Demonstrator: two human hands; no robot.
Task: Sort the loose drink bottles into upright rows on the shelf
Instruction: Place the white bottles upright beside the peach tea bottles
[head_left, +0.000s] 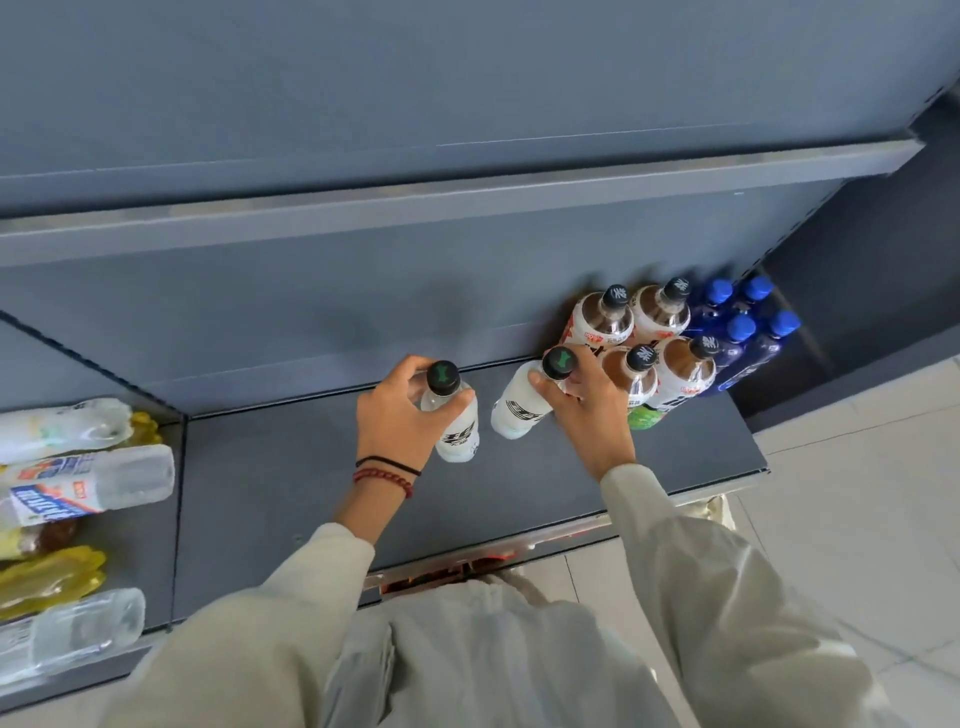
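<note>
White bottles: 2, 1 per hand; brown bottles: 4; blue bottles: 4.

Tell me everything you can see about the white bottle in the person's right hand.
The white bottle is opaque white plastic by its look, with black lettering on the body and a black cap bearing a green mark. The right hand grips its neck just under the cap. It leans, cap toward the brown bottles on its right, base at the grey shelf. The twin bottle in the left hand stands apart from it.
</note>
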